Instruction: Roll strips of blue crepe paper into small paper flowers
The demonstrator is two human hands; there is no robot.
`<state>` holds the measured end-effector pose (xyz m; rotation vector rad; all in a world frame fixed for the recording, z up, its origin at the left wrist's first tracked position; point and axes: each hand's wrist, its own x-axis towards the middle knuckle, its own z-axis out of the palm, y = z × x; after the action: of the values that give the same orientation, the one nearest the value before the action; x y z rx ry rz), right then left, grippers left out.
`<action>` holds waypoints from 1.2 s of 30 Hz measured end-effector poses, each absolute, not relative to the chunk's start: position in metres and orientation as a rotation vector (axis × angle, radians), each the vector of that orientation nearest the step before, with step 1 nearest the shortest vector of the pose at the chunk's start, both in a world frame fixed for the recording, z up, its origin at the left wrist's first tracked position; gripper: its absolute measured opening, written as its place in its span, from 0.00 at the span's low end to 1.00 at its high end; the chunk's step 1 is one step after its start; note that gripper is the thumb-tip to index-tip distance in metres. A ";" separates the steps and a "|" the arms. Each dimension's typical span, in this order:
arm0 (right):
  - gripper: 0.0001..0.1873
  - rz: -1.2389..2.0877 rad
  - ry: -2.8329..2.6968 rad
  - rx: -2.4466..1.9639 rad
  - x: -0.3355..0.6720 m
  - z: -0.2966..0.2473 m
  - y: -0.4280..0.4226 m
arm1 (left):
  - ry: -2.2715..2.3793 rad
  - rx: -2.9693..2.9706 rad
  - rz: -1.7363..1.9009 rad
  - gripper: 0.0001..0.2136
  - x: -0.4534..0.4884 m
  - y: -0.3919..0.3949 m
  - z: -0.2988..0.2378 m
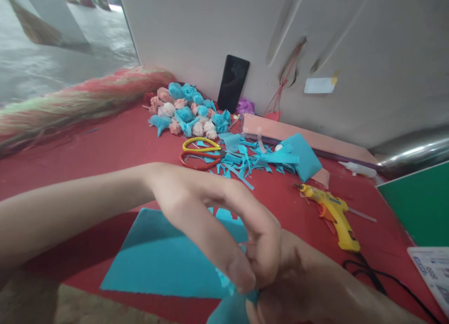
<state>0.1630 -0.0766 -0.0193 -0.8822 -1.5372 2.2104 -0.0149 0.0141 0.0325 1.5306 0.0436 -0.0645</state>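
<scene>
My left hand reaches in from the left, its thumb and index finger pinched together at the edge of a blue crepe paper piece. Close against it, my right hand grips the same piece from the lower right; some of its fingers are hidden. The held paper has a ruffled, frilly upper part, and its lower end is cut off by the picture's bottom edge. Under and behind my left hand lies a flat blue crepe paper sheet with notches cut in its far edge.
Scissors lie beside blue paper scraps and a folded blue piece. Paper roses are heaped behind, near a leaning phone. At right are a yellow glue gun with a black cord and a green board.
</scene>
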 end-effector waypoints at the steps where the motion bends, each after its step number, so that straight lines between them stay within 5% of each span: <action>1: 0.15 2.244 -1.491 -0.890 0.163 -0.019 -0.075 | 0.056 1.533 -0.067 0.29 -0.015 0.015 0.032; 17: 0.14 2.332 -1.249 -0.925 0.165 -0.012 -0.071 | 0.113 1.394 0.064 0.20 -0.016 0.013 0.034; 36: 0.22 1.955 -1.548 -0.851 0.161 -0.014 -0.074 | 0.015 1.319 0.064 0.12 -0.020 0.017 0.025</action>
<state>0.1606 -0.0742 -0.0138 -0.8510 -1.5477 1.9553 -0.0203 0.0174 0.0255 1.3193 0.0147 0.0644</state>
